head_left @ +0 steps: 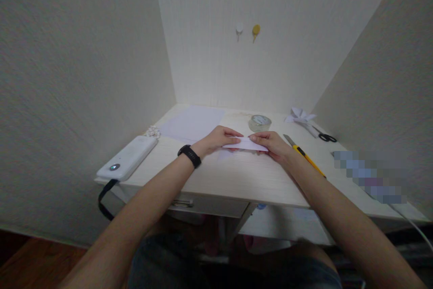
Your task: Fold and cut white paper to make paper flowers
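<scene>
Clearly, both hands are at the same thing: a narrow strip of white paper point(248, 144), which lies between them above the desk point(216, 181). Its long axis goes sideways, from the left hand point(220, 138) to the right hand point(271, 143), so neither hand is nearer; each one has an end. The left hand pinches its end with the thumb on top and the fingers beneath, and the right hand pinches the other end in a similar way. The two thumbs are apart, with bare paper between them.

Just beyond the right hand stands the roll of clear tape point(260, 123). To the right of this hand lies the yellow utility knife point(306, 159), and farther beyond it the black-handled scissors point(327, 137). Beyond the left hand are the flat white sheets point(191, 122).

The fingers under the strip are mostly hidden, and its two ends are covered by the hands. I cannot tell how many layers it has, or whether it touches the desk. Far to the right of the right hand, one object is blurred by pixel blocks.
</scene>
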Available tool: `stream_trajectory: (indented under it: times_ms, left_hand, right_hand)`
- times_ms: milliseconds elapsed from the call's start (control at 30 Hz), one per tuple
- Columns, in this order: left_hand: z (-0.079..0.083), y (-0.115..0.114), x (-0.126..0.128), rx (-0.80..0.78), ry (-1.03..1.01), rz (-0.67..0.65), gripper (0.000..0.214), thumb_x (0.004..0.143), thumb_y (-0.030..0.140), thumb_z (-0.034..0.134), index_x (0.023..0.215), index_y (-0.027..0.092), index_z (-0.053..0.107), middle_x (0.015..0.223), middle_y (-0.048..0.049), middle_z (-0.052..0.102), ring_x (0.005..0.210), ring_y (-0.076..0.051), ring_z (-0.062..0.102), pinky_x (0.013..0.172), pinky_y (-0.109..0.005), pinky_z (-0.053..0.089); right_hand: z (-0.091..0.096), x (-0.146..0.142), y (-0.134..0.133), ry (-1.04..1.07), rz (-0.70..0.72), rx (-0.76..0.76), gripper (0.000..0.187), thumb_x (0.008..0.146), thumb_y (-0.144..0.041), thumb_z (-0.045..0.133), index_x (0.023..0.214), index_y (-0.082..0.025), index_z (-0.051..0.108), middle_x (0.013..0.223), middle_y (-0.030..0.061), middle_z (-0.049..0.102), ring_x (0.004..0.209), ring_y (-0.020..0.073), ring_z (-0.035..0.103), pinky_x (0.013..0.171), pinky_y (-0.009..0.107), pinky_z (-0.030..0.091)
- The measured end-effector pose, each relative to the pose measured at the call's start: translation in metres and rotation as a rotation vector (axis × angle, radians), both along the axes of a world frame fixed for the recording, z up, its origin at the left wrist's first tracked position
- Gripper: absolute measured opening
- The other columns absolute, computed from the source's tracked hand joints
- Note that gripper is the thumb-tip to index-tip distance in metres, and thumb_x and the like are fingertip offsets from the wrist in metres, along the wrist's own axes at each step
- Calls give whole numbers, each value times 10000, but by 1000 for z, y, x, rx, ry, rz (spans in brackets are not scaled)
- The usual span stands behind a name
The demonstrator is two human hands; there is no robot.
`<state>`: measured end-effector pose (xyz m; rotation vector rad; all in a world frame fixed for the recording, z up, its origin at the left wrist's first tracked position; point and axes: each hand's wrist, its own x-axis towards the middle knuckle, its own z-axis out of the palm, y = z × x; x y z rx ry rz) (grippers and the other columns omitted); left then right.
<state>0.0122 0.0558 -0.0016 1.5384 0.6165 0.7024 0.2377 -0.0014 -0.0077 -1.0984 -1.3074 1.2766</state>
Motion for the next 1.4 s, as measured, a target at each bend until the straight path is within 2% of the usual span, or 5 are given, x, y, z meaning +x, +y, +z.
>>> stream_trajectory:
  times_ms: [267, 467, 900, 1100, 1400]
  left_hand:
    - [1, 1, -1, 26, 37, 50, 300, 743, 187, 800, 1026, 98, 752, 845, -91, 741, 641, -112, 635, 619, -248, 521]
    - [2, 2, -2, 12, 8, -86, 325, 780, 337, 783, 974, 77, 763, 833, -108, 736, 619, -107, 623, 593, -238, 515]
    - [3, 1, -3, -10, -32, -16, 344, 729, 202, 823, 1056, 121, 756, 1018, -123, 749, 774, -134, 671, 764, -293, 557]
    - [-1, 4, -3, 41, -18, 11, 343, 757, 227, 801, 1072, 103, 744, 990, -122, 742, 753, -132, 662, 729, -287, 554]
    - [5, 1, -4, 74, 15, -95, 348, 835, 379, 732, 981, 64, 748, 794, -95, 720, 609, -98, 619, 619, -238, 549]
  right_hand:
    - [-2, 3, 2, 32, 18, -26, 432, 525, -277, 929, 912, -144, 789, 690, 41, 707, 476, 92, 572, 432, 218, 476]
    - [2, 2, 0, 48, 7, -21, 368, 582, -355, 907, 844, -124, 794, 701, 53, 703, 470, 72, 540, 416, 196, 481]
    - [4, 2, -1, 78, -18, -52, 365, 579, -276, 906, 904, -160, 788, 733, 36, 704, 534, 87, 557, 474, 221, 474]
    - [0, 2, 2, 50, -63, -36, 350, 595, -317, 898, 890, -163, 790, 754, 50, 717, 536, 94, 554, 475, 226, 469]
    - [2, 3, 2, 42, 6, -12, 376, 620, -383, 880, 886, -134, 788, 698, 39, 688, 497, 81, 530, 425, 203, 470]
